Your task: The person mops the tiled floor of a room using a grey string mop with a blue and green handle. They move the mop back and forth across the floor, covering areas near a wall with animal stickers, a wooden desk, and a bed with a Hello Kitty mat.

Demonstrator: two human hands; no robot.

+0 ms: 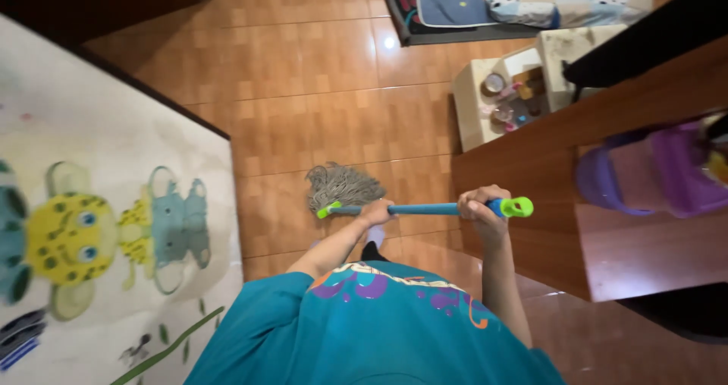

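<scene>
Mopping tiled floor (318, 74) — both hands gripping blue mop handle (425, 210): left hand (377, 213) lower, right hand (481, 204) near green cap; string mop head (343, 185) at 11 o'clock — next stroke calling for steady pull.

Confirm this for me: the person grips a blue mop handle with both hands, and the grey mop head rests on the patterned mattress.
Not quite. In the head view, the left hand and right hand do grip the blue mop handle, but the grey mop head rests on the brown tiled floor, apart from the patterned mattress at the side.
</scene>
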